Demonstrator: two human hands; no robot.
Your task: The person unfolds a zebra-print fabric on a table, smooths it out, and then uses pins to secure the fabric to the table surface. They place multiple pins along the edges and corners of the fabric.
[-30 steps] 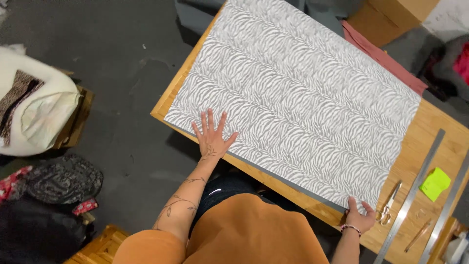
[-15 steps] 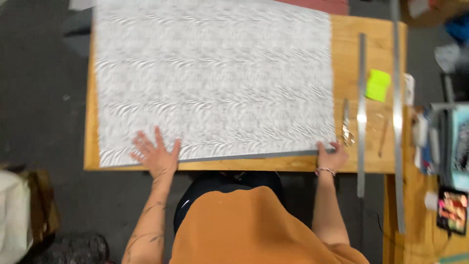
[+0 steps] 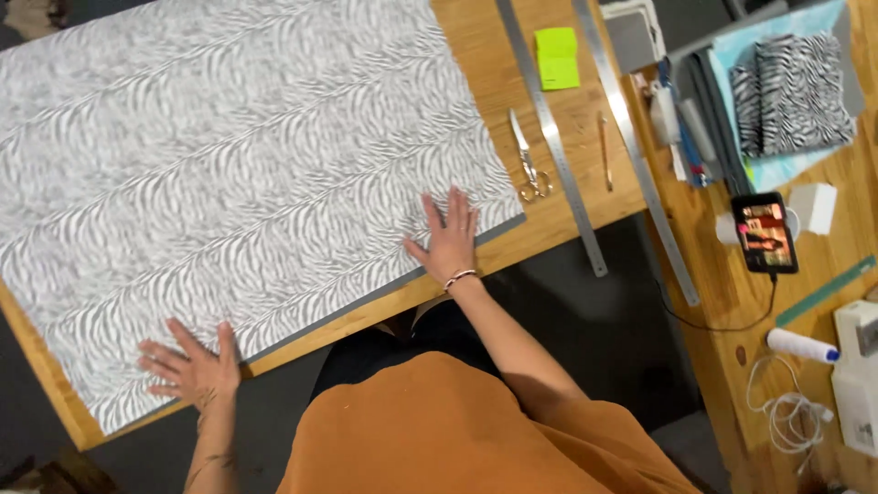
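Note:
A large sheet of grey-and-white zebra-patterned paper (image 3: 238,165) lies flat over a grey board on the wooden table (image 3: 540,224). My left hand (image 3: 192,366) rests palm down with fingers spread on the sheet's near left edge. My right hand (image 3: 448,238), a bracelet at its wrist, presses flat on the sheet near its near right corner. Neither hand holds anything. My orange top fills the bottom of the view.
Scissors (image 3: 528,160), two long metal rulers (image 3: 549,137), a green sticky-note pad (image 3: 556,57) and a thin stick lie right of the sheet. A second table on the right carries a phone (image 3: 765,233), folded zebra-patterned material (image 3: 800,91), a white cable and a glue stick (image 3: 802,345).
The view has swung round, so the sheet now runs toward the upper left. Both hands stay flat on the sheet's near edge; the right hand has moved further onto the paper.

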